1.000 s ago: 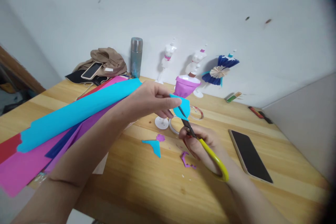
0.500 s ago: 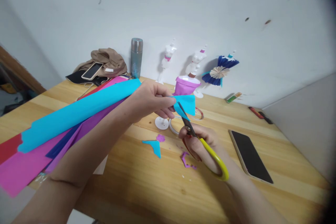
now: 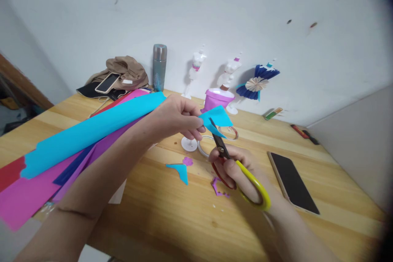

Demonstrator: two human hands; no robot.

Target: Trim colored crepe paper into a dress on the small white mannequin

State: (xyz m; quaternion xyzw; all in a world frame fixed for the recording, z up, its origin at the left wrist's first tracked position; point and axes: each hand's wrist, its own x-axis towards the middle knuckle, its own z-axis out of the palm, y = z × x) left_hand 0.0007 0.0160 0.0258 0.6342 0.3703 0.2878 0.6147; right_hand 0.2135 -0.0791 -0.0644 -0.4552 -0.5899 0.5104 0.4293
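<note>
Between thumb and fingers, my left hand (image 3: 184, 116) pinches a small piece of bright blue paper (image 3: 221, 115) above the table. My right hand (image 3: 242, 170) grips a pair of scissors (image 3: 253, 184) with one yellow and one red handle. Their dark blades are at the paper, and a cut flap of it hangs off to the lower right. Beneath, a blue offcut (image 3: 180, 171), a purple flower-shaped piece (image 3: 187, 161) and a purple scrap (image 3: 217, 187) lie on the wood.
Rolled coloured paper (image 3: 92, 131) lies under my left forearm. Small white mannequins (image 3: 196, 65) line the wall, one in a purple skirt (image 3: 216, 99), one in dark blue (image 3: 258, 84). A flask (image 3: 159, 67), tape rolls (image 3: 204, 147) and a phone (image 3: 293, 182) are also on the table (image 3: 172, 221).
The blue paper has turned, its outer corner tilting and its cut flap spreading further from the rest. The scissors have shifted slightly down and right; my left hand barely moves.
</note>
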